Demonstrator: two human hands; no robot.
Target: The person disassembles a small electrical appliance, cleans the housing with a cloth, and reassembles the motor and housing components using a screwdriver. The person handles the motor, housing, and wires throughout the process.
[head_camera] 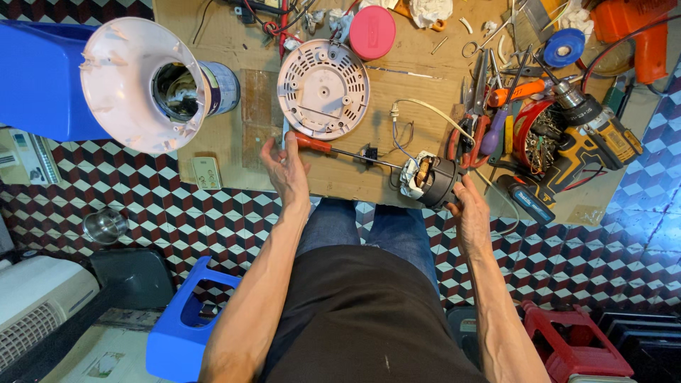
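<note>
Your right hand (469, 206) holds the small electric motor (429, 181) at the near edge of the table (213, 42), a bit right of the middle. Your fingers wrap around its dark round body from the near side. The motor looks heavy for its size, because it is full of metal and copper wire. It is hard and stiff, so it will not bend or squash. Hold it by the dark round shell, as you do now.

Be gentle at the left end. There you can see copper coils and white wrapping, and those thin parts can get hurt. Thin wires (401, 135) and a white cord (433, 110) run from the motor up across the table. They are soft and floppy, so do not lift the motor by them.

Your left hand (287, 170) lies near the middle of the near edge, with the fingers loosely spread. The fingertips touch the red handle of a screwdriver (333, 149). Its long thin shaft points right, toward the motor. The handle is thick and easy to grip.

Just past that hand lies a round white plastic cover (323, 89) with many slots. It looks light and a bit easy to crack.
</note>
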